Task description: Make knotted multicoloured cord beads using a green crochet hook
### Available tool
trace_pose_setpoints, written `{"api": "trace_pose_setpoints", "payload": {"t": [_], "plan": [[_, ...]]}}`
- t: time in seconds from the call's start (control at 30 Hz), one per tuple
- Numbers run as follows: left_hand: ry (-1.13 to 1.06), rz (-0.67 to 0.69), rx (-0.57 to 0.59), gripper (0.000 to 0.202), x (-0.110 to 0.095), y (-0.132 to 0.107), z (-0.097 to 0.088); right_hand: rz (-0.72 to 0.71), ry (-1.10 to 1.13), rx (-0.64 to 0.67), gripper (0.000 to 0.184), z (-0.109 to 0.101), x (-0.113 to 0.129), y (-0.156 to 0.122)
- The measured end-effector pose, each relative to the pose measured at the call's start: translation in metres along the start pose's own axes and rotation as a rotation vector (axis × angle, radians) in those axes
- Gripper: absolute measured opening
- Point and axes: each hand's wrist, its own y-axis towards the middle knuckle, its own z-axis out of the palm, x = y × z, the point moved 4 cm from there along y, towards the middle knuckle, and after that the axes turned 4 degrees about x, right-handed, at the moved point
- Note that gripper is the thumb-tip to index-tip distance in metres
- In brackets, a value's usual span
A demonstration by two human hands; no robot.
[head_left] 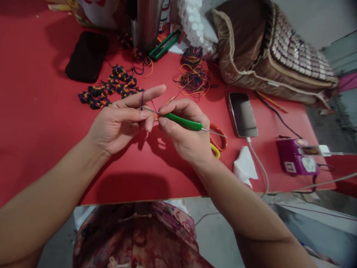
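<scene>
My right hand (186,130) is closed around a green-handled crochet hook (182,121), its metal tip pointing left toward my left hand. My left hand (122,121) pinches a thin multicoloured yarn (142,99) between thumb and fingers, with the index finger stretched out and the yarn looped over it. The strand runs back to a loose tangle of yarn (193,80) on the red table (41,111). Both hands hover just above the table's middle.
Several small dark crocheted pieces (110,89) lie behind my left hand. Scissors with orange and yellow handles (219,139) sit under my right hand. A phone (242,113) on a cable, a white tissue (245,167), a purple device (295,156), a black pouch (86,56), a brown bag (267,52) and a steel flask (146,22) are around.
</scene>
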Motion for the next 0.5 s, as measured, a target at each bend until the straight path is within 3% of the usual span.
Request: {"api": "trace_pose_setpoints", "payload": {"t": [0.3, 0.5], "plan": [[-0.125, -0.041, -0.035, 0.041, 0.005, 0.002, 0.001, 0.047, 0.13, 0.047, 0.033, -0.003, -0.011, 0.005], [-0.168, -0.07, -0.007, 0.043, 0.005, 0.0, 0.004, -0.016, 0.199, 0.085, 0.019, -0.006, -0.012, 0.003]]}}
